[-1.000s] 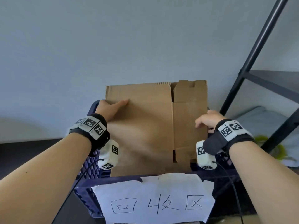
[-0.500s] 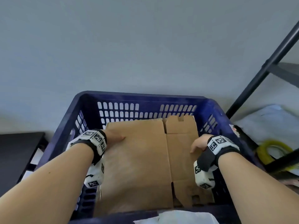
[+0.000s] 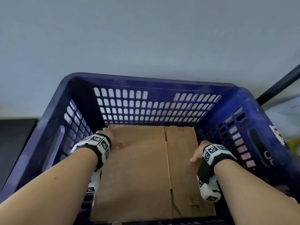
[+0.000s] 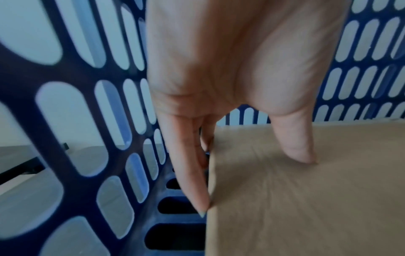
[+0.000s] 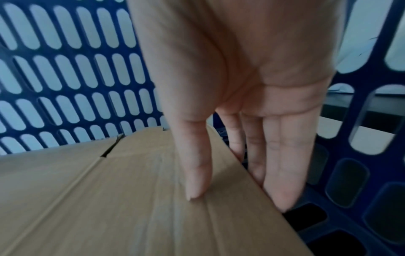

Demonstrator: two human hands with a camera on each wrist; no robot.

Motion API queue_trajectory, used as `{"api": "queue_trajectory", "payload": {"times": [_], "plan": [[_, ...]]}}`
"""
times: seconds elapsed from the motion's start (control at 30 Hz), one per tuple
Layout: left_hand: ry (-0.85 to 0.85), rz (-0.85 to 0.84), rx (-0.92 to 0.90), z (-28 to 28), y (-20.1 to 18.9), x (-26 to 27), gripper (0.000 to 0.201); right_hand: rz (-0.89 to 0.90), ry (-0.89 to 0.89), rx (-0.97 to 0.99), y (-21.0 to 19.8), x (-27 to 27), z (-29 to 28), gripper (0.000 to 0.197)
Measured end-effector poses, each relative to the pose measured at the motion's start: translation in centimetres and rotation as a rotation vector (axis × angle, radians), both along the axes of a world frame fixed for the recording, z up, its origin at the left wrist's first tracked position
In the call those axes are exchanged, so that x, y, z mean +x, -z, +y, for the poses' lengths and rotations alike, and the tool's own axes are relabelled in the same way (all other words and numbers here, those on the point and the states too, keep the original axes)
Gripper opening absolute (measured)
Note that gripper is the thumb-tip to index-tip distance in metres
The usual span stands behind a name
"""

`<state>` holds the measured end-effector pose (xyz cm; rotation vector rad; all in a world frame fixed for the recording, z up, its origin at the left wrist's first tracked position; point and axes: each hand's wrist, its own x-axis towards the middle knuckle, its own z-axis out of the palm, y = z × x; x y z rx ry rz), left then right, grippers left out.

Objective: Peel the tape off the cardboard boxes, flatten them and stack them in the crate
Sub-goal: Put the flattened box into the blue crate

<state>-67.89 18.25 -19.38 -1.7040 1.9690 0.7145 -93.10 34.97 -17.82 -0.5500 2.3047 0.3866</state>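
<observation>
Flattened cardboard box (image 3: 139, 172) lies nearly level inside the blue crate (image 3: 253, 111), low against the slotted floor, its far edge close under the perforated back wall. A narrow strip of crate floor shows along the cardboard's left edge and a wider one along its right edge; whether the sheet rests fully on the floor cannot be told.

Left hand (image 3: 112, 140) holds the left edge: thumb pressed on the top face, fingers (image 4: 188, 173) extended down past the edge between cardboard and crate wall, pinching it. Right hand (image 3: 197, 154) holds the right edge likewise, thumb on top, fingers (image 5: 282, 166) straight down beside and under the edge. Both hands have little room against the side walls.

Against the frame half a second ago, the cardboard sits deeper and flatter, more of the back wall's slots are uncovered, and both hands have gone lower into the crate. A second ago the sheet stood upright above the rim
</observation>
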Motion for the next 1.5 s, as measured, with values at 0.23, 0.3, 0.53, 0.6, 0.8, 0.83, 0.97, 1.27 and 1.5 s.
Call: {"api": "queue_trajectory", "payload": {"times": [0.23,0.3,0.53,0.6,0.8,0.83,0.97,1.27,1.5], "plan": [[-0.009,-0.004,0.042,0.0,-0.9,0.2,0.111,0.023,-0.004,0.109,0.3,0.2,-1.2,0.080],[0.037,-0.020,0.043,-0.1,-1.0,0.1,0.106,0.017,-0.024,0.122,0.1,0.1,-1.3,0.074],[0.063,-0.044,0.149,0.0,-1.6,0.1,0.082,0.080,-0.075,0.099,0.1,0.2,-0.7,0.061],[0.080,-0.050,0.133,0.4,-1.6,0.1,0.081,0.079,-0.073,0.098,0.2,0.1,-0.6,0.060],[0.118,-0.067,0.053,0.4,-1.1,0.4,0.076,0.054,-0.081,0.098,0.6,0.0,-0.5,0.066],[0.116,-0.060,0.028,0.3,-1.0,0.5,0.074,0.060,-0.088,0.102,0.7,0.0,-0.5,0.066],[0.111,-0.060,-0.008,0.2,-0.7,0.7,0.072,0.070,-0.106,0.105,0.8,0.0,-0.5,0.063],[0.154,-0.075,-0.057,0.2,-2.6,0.7,0.066,0.124,-0.103,-0.016,-1.4,0.1,-1.0,0.058],[0.160,0.071,-0.183,0.5,-8.5,0.2,0.049,0.171,-0.281,-0.259,-7.3,2.1,-3.0,0.042]]}}
